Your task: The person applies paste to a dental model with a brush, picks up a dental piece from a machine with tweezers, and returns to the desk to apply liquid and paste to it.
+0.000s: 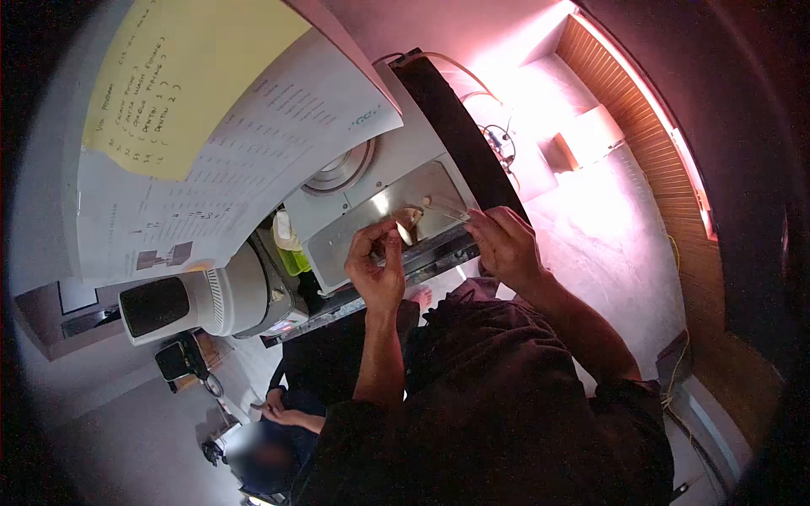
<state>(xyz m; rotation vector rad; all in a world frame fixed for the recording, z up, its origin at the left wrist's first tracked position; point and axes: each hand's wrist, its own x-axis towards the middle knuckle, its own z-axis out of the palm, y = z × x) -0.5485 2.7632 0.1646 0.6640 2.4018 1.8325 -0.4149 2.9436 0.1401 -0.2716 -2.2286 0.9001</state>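
Note:
My left hand [377, 268] is closed in a pinch over a shiny metal plate [337, 249] on the front of a light-coloured machine. At its fingertips is a small brownish piece [411, 217] with a bright edge; its kind is too small to make out. From the right, my right hand [509, 246] grips slim tweezers [449, 208] between thumb and fingers. Their tips point left, close to the brownish piece.
Papers with a yellow handwritten note [181, 80] hang at upper left. Behind the plate is a round metal platform [342, 173]. A bulky grey-white device [224, 295] and green container [293, 260] stand left. Another person's hand [287, 415] shows below; a cardboard box [591, 139] lies right.

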